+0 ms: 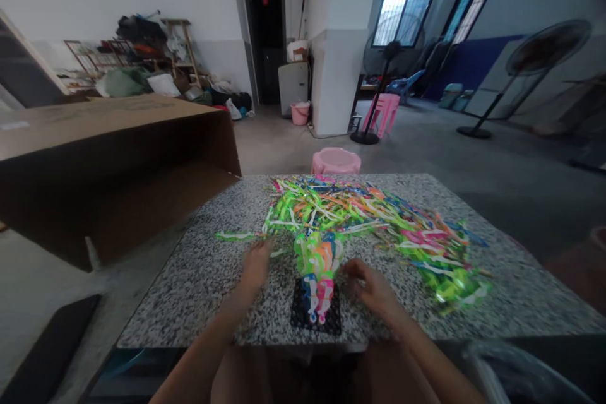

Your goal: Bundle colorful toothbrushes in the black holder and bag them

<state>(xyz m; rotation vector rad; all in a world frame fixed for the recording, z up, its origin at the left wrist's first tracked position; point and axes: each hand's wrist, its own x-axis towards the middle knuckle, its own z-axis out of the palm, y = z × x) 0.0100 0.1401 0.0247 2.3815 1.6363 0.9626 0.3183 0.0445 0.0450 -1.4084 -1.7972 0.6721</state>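
Observation:
My left hand (255, 265) is smeared by motion at the left of the table, its fingertips beside the end of a thin green-and-white plastic strip (237, 236). Whether it grips that strip, I cannot tell. My right hand (372, 287) is half curled just right of a fanned bundle (319, 259) of green, orange, blue and pink plastic pieces with white parts. A gap shows between its thumb and fingers, and it holds nothing visible. The bundle's near end lies on a small black textured mat (299, 315). Farther back spreads a loose heap (331, 205) of similar bright strips.
The speckled stone-look table (189, 284) carries all of this. A large open cardboard box (118, 120) stands at its left edge. Beyond the far edge is a pink stool (336, 159). Clear plastic sheeting (516, 369) hangs at the near right. Two standing fans are farther off.

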